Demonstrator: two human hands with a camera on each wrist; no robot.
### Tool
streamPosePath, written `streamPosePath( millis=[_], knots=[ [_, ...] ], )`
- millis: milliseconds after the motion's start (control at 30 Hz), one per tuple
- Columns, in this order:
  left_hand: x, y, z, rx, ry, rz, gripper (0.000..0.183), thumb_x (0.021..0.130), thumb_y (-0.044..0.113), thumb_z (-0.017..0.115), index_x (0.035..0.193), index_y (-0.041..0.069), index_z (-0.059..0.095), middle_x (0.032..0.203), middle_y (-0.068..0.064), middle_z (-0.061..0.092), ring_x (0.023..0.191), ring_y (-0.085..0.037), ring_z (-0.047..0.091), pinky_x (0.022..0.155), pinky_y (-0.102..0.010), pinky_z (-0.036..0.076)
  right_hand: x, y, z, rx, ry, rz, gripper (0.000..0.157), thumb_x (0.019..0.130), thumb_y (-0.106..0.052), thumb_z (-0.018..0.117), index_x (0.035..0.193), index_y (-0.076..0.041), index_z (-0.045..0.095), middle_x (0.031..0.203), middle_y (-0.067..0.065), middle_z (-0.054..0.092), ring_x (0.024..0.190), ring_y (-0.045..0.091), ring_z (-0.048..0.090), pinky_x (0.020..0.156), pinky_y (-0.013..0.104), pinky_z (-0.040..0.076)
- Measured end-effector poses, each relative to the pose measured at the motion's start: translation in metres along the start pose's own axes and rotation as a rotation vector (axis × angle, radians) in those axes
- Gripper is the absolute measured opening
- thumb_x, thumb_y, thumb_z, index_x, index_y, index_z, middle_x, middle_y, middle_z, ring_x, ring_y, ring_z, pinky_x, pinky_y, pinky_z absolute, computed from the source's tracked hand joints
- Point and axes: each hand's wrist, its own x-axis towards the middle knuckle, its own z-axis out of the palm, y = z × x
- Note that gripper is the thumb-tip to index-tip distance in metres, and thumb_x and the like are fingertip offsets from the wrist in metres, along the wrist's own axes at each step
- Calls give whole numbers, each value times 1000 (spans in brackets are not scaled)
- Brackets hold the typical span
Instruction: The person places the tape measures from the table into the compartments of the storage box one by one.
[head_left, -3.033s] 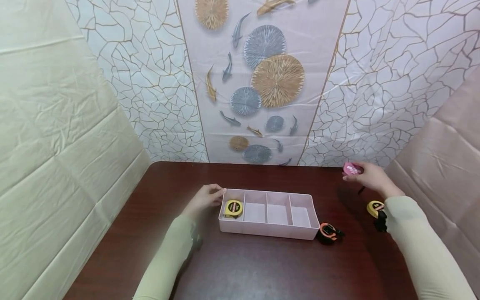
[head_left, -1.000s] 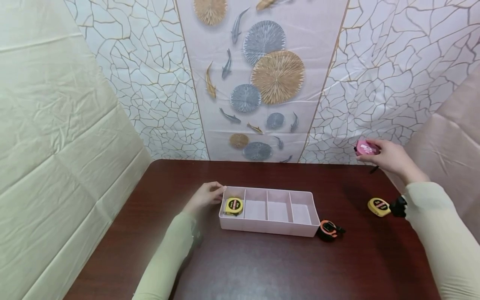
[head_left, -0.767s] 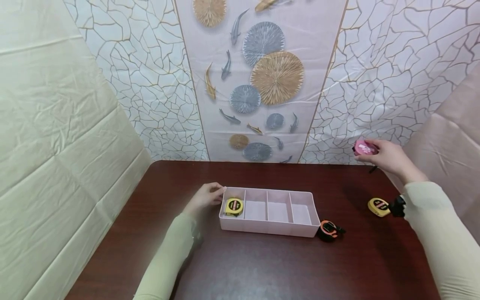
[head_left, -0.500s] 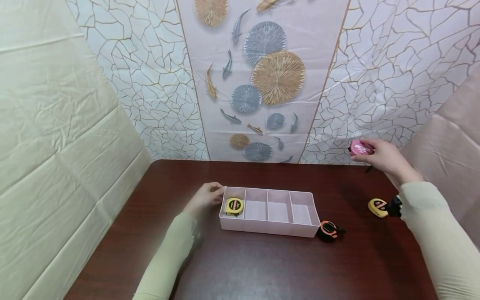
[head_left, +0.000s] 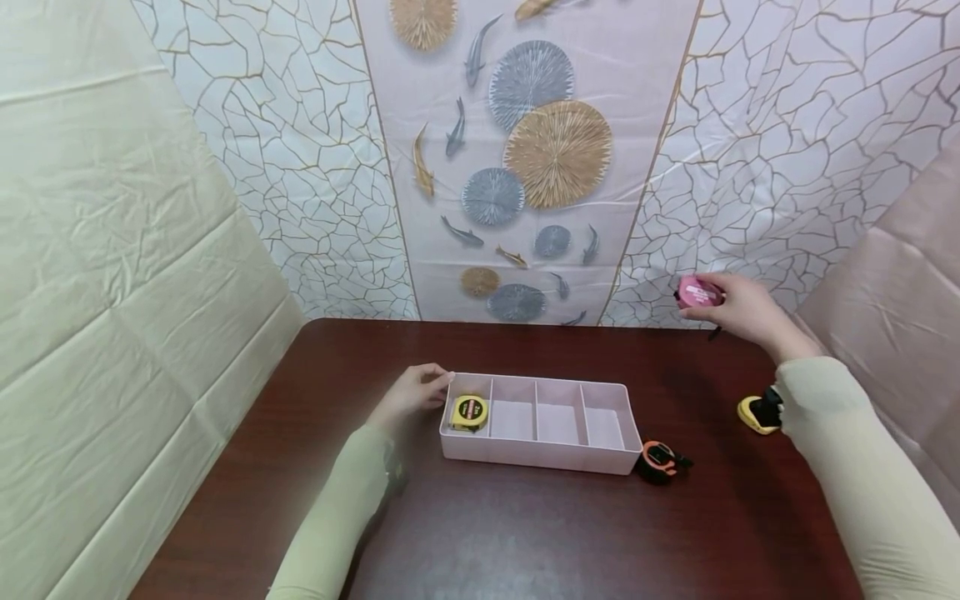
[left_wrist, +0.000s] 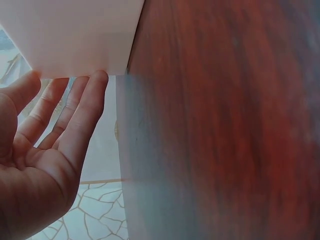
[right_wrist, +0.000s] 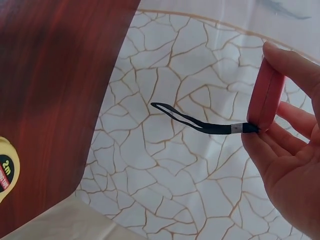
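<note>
My right hand (head_left: pixel 750 310) holds a pink tape measure (head_left: pixel 701 292) up in front of the back wall, pinched between thumb and fingers. In the right wrist view its black wrist strap (right_wrist: pixel 200 123) sticks out from the case. My left hand (head_left: pixel 408 397) is at the left end of a pale pink tray (head_left: pixel 540 454) with several compartments. In the left wrist view its fingers are stretched out, tips against the tray's end wall (left_wrist: pixel 80 40). A yellow tape measure (head_left: pixel 469 412) sits in the leftmost compartment; the other compartments hold nothing.
An orange and black tape measure (head_left: pixel 658 460) lies against the tray's right front corner. Farther right on the dark table (head_left: pixel 480 533) lies another yellow tape measure (head_left: pixel 756 415) with a black strap, partly hidden by the right sleeve. Fabric walls stand behind and at both sides.
My right hand has lifted the pink tape measure, carrying it up and right, and over the last second has moved back left with it. The left hand and tray stay put.
</note>
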Motion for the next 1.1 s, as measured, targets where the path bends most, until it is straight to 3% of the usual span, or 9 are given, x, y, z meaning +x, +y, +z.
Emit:
streamPosePath(
  millis=[233, 1100],
  knots=[
    [1, -1, 0, -2, 3, 9, 26, 101, 27, 64, 109, 2, 68, 106, -14, 69, 88, -24, 71, 81, -38, 62, 8, -12, 2, 25, -36, 4, 77, 91, -35, 76, 145, 9, 43, 126, 35, 56, 103, 41, 56, 82, 52, 45],
    [1, 0, 1, 5, 15, -2, 28, 101, 28, 64, 111, 2, 68, 108, -16, 69, 87, -25, 71, 82, -38, 61, 36, -56, 5, 47, -38, -58, 71, 90, -32, 77, 144, 5, 48, 126, 30, 60, 100, 37, 57, 79, 48, 46]
  ],
)
